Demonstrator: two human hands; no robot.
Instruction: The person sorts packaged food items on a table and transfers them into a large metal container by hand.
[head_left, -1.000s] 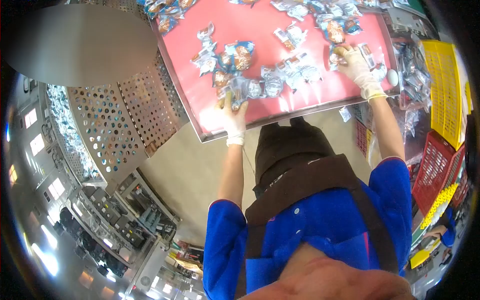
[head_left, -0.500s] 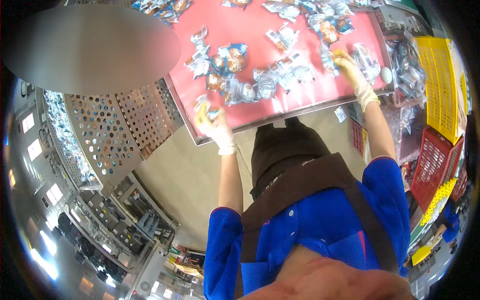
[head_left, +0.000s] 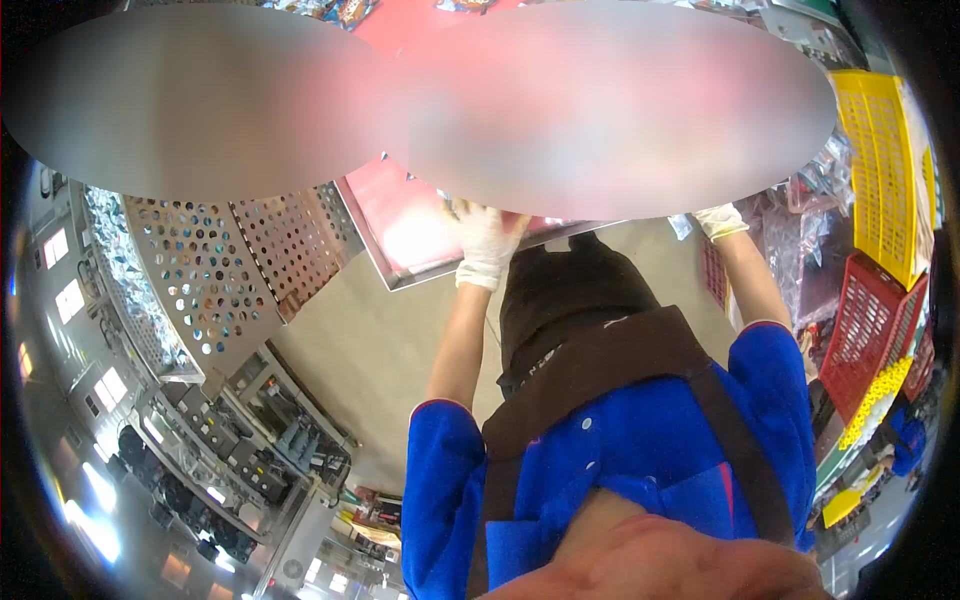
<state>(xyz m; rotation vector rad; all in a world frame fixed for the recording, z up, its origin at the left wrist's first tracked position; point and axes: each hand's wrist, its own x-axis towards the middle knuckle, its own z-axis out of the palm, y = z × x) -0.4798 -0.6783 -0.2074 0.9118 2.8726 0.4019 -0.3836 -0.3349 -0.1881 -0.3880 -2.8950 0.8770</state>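
At a pink tray point(head_left: 388, 205), gloved left hand point(head_left: 482, 238), right hand point(head_left: 718, 219) partly blurred over, grip of both unclear.

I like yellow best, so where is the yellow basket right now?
In the head view, the yellow basket is at the far right, just above the red basket and to the right of the person's right hand.

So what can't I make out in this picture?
Most of the pink tray: head view, behind a blurred oval.
Fingers of the right hand: head view, same oval.
What the left hand holds, if anything: head view, fingertips blurred.
Far packets: head view, cut off by the top edge.
Apron lettering: head view, too small.
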